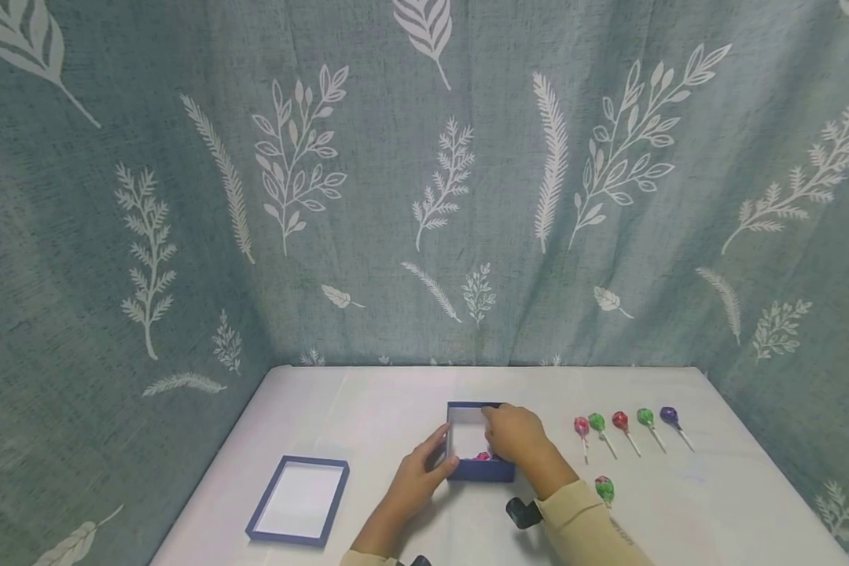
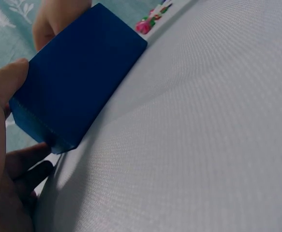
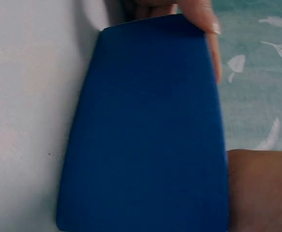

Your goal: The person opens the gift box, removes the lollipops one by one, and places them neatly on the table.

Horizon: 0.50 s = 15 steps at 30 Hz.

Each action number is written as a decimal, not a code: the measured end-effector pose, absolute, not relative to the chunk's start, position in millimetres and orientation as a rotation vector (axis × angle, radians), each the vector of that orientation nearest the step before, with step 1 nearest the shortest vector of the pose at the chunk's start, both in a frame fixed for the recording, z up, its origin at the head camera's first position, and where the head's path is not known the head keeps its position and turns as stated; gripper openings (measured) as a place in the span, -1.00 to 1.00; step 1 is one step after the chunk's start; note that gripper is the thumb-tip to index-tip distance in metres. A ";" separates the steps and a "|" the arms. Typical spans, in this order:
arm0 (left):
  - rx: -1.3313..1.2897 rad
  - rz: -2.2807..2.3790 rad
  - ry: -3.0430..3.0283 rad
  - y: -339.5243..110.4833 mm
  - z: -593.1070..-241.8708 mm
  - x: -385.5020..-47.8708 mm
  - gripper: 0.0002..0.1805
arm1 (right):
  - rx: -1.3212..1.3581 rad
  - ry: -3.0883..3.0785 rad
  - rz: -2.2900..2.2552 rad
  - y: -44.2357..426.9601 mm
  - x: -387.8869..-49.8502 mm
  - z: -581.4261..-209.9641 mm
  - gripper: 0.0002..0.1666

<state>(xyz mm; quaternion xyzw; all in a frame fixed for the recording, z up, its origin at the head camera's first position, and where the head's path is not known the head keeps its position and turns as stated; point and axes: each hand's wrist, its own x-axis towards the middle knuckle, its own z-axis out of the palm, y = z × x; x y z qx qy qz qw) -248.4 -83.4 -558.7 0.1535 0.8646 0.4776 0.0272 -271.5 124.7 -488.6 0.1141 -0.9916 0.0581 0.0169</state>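
Observation:
A blue box (image 1: 481, 472) with a white inside stands near the middle of the table, its top uncovered. My left hand (image 1: 419, 472) holds the box at its left side, thumb at the near corner; the left wrist view shows the thumb on the blue wall (image 2: 78, 82) and the other fingers by the lower corner. My right hand (image 1: 518, 434) reaches over the right wall into the box. Its fingertips are mostly hidden, so whether it holds anything does not show. A pink wrapped lollipop (image 1: 482, 456) lies inside, by the near wall, partly covered.
A blue-rimmed white lid (image 1: 299, 500) lies at the left. Several wrapped lollipops, among them a purple one (image 1: 669, 416) and a red one (image 1: 620, 420), lie in a row at the right. A green lollipop (image 1: 604, 489) lies nearer, beside the right sleeve (image 1: 587, 519).

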 end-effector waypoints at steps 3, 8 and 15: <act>0.483 1.471 2.675 -82.9 -558.9 -248.4 -0.32 | 0.368 -3.072 0.128 122.3 -270.9 -491.2 -0.60; 0.523 1.472 2.697 -84.2 -560.0 -248.1 -0.33 | 0.368 -3.091 0.110 121.2 -271.6 -495.1 -0.71; 0.512 1.467 2.695 -85.4 -560.5 -247.0 -0.32 | 0.330 -3.124 0.148 120.6 -273.9 -497.6 -0.73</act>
